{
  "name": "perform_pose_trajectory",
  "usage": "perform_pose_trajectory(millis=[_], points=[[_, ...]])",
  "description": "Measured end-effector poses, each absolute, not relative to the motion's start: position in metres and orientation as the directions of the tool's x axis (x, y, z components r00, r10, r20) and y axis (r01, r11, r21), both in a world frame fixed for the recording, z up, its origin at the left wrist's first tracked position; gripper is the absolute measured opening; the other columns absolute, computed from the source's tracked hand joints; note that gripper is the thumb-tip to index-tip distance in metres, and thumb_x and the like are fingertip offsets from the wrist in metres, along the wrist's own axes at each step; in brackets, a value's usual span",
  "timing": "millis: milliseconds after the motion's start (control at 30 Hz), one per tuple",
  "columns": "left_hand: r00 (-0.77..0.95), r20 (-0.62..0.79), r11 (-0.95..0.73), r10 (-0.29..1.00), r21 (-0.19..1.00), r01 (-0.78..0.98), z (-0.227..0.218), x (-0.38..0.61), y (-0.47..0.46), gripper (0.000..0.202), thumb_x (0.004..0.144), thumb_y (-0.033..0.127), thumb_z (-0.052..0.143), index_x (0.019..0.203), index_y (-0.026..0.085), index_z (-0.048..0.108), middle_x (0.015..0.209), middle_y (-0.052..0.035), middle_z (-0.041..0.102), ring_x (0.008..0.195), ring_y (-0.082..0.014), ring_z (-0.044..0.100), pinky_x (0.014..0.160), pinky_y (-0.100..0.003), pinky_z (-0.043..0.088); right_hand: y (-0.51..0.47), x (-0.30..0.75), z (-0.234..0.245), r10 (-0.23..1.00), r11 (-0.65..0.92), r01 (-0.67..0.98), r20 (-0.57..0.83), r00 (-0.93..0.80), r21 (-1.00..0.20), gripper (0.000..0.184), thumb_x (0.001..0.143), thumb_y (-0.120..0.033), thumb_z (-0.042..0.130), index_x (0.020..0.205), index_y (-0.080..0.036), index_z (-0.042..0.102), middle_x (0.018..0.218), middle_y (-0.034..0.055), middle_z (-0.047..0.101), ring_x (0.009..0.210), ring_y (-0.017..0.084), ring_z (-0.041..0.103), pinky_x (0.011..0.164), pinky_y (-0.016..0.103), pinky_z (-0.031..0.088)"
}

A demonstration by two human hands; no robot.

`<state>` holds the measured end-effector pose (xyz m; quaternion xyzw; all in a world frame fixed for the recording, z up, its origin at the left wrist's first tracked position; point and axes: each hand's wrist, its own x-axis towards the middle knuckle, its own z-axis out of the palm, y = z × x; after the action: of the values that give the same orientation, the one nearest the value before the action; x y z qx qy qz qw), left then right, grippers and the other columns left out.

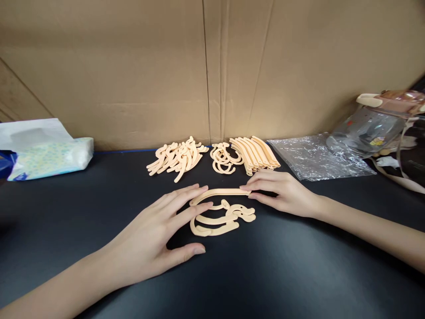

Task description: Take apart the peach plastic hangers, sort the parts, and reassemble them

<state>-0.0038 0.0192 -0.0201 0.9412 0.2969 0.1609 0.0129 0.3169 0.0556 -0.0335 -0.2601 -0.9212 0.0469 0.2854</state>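
A long, bent beige plastic strip (226, 192) lies crosswise on the black table in front of me. My right hand (282, 190) pinches its right end between thumb and fingers. At the strip's left end, my left hand (159, 230) has its fingers spread out, the fingertips resting on or beside the strip. Just below lie loose beige parts: curved arm pieces (217, 229) and small hook-shaped pieces (244, 212). The left index fingertip is close to these parts; whether it touches them I cannot tell.
Farther back are a heap of beige curved pieces (181, 157), a cluster of beige hooks (224, 159) and a row of long beige strips (255, 153). A clear plastic bag (318, 155) and a transparent bottle (375, 126) stand right; a tissue pack (53, 157) lies left. Cardboard (133, 66) walls the back.
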Motion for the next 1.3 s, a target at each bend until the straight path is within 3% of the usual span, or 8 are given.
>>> perform_pose_trajectory(millis=[167,467,600,700,800,933,1067,1300], points=[[0.796,0.204,-0.822,0.57,0.11,0.56,-0.023,-0.006,0.023,0.065,0.094,0.05,0.054,0.153,0.033,0.029,0.156,-0.0054,0.04,0.141,-0.0288,0.04,0.108,-0.046,0.045,0.055,0.317,-0.033,0.519,0.854,0.458,0.478,-0.709,-0.247,0.021,0.096,-0.019,0.055,0.112,-0.016,0.068,0.098,0.0072,0.07,0.088,0.017,0.064,0.078,0.032,0.054],[0.791,0.193,-0.814,0.58,0.131,0.566,-0.023,-0.006,0.025,0.064,0.094,0.049,0.056,0.151,0.033,0.033,0.153,-0.0037,0.045,0.137,-0.027,0.046,0.107,-0.043,0.048,0.053,0.315,-0.029,0.527,0.849,0.46,0.46,-0.714,-0.259,0.021,0.095,-0.017,0.052,0.109,-0.017,0.068,0.096,0.0072,0.069,0.087,0.017,0.064,0.078,0.031,0.051],[0.787,0.191,-0.809,0.587,0.133,0.572,-0.021,-0.006,0.023,0.063,0.094,0.049,0.055,0.151,0.033,0.032,0.154,-0.0029,0.044,0.138,-0.0255,0.045,0.108,-0.042,0.047,0.057,0.323,-0.025,0.614,0.703,0.686,0.649,-0.45,-0.19,0.017,0.095,-0.02,0.052,0.098,-0.019,0.069,0.088,0.0045,0.071,0.083,0.019,0.063,0.079,0.036,0.044],[0.779,0.197,-0.804,0.595,0.14,0.578,-0.022,-0.006,0.022,0.061,0.095,0.049,0.053,0.151,0.033,0.032,0.154,-0.0027,0.043,0.138,-0.0249,0.046,0.107,-0.042,0.047,0.07,0.337,-0.023,0.697,0.458,0.841,0.704,-0.139,-0.287,0.015,0.093,-0.025,0.053,0.089,-0.019,0.067,0.076,0.0026,0.065,0.074,0.019,0.059,0.073,0.035,0.041],[0.782,0.195,-0.806,0.592,0.145,0.574,-0.023,-0.006,0.023,0.062,0.095,0.048,0.054,0.151,0.033,0.033,0.154,-0.0036,0.044,0.137,-0.0259,0.046,0.107,-0.041,0.047,0.084,0.35,-0.025,0.806,0.291,0.87,0.592,0.001,-0.397,0.015,0.088,-0.032,0.055,0.08,-0.02,0.06,0.068,0.0004,0.059,0.064,0.017,0.054,0.065,0.031,0.039],[0.782,0.197,-0.806,0.592,0.15,0.572,-0.024,-0.008,0.023,0.061,0.095,0.046,0.054,0.151,0.032,0.033,0.153,-0.0044,0.044,0.137,-0.0262,0.046,0.107,-0.041,0.047,0.093,0.357,-0.023,0.911,0.137,0.951,0.412,-0.011,-0.278,0.034,0.09,-0.044,0.049,0.065,-0.021,0.049,0.06,-0.0009,0.055,0.056,0.016,0.047,0.062,0.03,0.032],[0.789,0.188,-0.811,0.585,0.143,0.567,-0.024,-0.008,0.023,0.061,0.096,0.045,0.053,0.151,0.032,0.032,0.153,-0.0042,0.044,0.138,-0.0256,0.046,0.108,-0.041,0.047,0.091,0.356,-0.014,0.927,0.135,0.979,0.368,-0.069,-0.156,0.04,0.092,-0.046,0.045,0.06,-0.022,0.044,0.056,-0.0018,0.052,0.053,0.014,0.043,0.065,0.031,0.03],[0.783,0.2,-0.808,0.589,0.153,0.569,-0.023,-0.007,0.024,0.06,0.095,0.044,0.055,0.15,0.032,0.035,0.152,-0.0046,0.046,0.136,-0.0265,0.048,0.107,-0.041,0.048,0.087,0.353,-0.005,0.952,0.13,0.983,0.295,-0.088,-0.127,0.047,0.089,-0.048,0.049,0.051,-0.021,0.041,0.049,-0.0025,0.049,0.047,0.013,0.039,0.063,0.032,0.03]])
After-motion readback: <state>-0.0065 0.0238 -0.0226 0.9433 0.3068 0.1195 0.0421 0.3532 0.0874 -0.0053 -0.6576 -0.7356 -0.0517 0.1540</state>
